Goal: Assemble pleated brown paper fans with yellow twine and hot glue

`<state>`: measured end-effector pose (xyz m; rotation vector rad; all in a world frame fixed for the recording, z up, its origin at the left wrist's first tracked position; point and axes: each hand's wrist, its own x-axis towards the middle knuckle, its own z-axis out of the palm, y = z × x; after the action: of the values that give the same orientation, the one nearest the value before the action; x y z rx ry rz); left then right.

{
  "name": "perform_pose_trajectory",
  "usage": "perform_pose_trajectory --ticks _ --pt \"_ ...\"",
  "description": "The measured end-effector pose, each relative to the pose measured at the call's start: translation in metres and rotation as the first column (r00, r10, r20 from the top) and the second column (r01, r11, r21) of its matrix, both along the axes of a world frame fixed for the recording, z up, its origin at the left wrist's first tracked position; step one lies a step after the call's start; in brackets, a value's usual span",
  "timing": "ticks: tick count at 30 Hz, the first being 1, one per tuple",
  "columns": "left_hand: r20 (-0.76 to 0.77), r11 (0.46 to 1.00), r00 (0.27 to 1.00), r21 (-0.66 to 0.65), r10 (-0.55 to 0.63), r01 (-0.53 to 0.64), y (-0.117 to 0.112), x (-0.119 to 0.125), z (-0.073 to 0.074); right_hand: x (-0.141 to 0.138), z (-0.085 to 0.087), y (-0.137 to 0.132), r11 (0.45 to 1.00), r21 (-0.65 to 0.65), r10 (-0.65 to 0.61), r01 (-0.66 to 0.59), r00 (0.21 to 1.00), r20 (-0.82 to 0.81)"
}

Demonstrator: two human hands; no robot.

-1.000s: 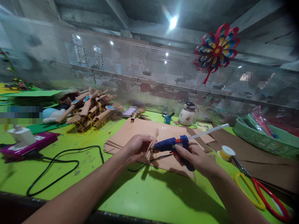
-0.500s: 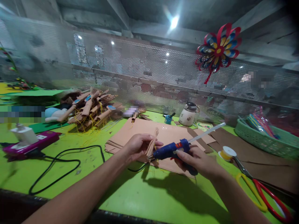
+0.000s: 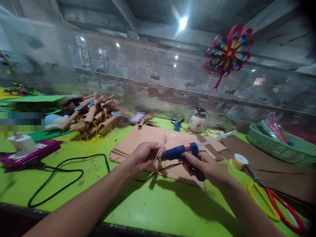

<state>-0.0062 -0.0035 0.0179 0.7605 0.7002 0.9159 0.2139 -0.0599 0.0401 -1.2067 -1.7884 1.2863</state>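
My left hand pinches a small brown paper piece, gathered and pleated, with yellow thread hanging near it. In my right hand is a blue hot glue gun, a clear glue stick poking out of its back end. The gun's nozzle meets the lower part of the pleated paper; whether glue is flowing cannot be seen. Both hands are above a stack of brown paper sheets on the green table.
Rolled brown paper pieces with yellow threads are heaped at left. A purple power strip and black cord lie nearer. Scissors, a thread spool, a green basket and a white jug stand rightward.
The glue gun has shifted slightly upward, its nozzle moving up along the pleated paper. My left hand keeps its hold on the paper.
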Motion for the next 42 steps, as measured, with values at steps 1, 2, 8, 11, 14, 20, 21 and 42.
perform_pose_trajectory --ticks 1,2,8,11,14,20,21,42 --pt "-0.008 1.0 1.0 0.002 0.004 -0.004 0.0 0.0 0.0 0.0 0.0 0.0 1.0 -0.008 0.018 -0.018 1.0 0.009" --pt "-0.014 1.0 1.0 0.003 -0.004 0.004 0.0 -0.001 0.001 0.0 0.0 -0.001 0.999 -0.014 0.041 -0.04 0.999 0.015" --pt "0.021 0.998 0.999 -0.036 -0.05 0.05 -0.001 -0.003 0.003 0.001 0.006 -0.005 0.98 -0.059 0.191 -0.188 0.981 0.039" --pt "0.027 0.999 0.999 -0.041 -0.035 0.036 0.001 -0.004 0.003 0.005 0.007 -0.006 0.981 -0.044 0.187 -0.189 0.981 -0.054" --pt "0.022 1.0 1.0 -0.005 0.006 -0.006 0.003 -0.004 0.001 0.011 0.008 -0.002 0.995 -0.036 0.081 -0.092 0.972 -0.219" --pt "-0.014 0.998 0.999 -0.042 0.037 -0.038 0.001 0.0 -0.004 0.022 0.007 0.027 0.96 -0.017 -0.258 0.279 0.861 -0.439" --pt "-0.032 0.998 0.999 -0.062 0.033 -0.035 -0.001 0.002 -0.004 0.024 0.005 0.035 0.934 0.006 -0.323 0.357 0.851 -0.415" --pt "0.058 0.986 0.995 0.14 0.079 -0.086 -0.011 -0.006 0.02 0.024 -0.041 0.123 0.731 0.672 -0.552 0.119 0.681 0.48"
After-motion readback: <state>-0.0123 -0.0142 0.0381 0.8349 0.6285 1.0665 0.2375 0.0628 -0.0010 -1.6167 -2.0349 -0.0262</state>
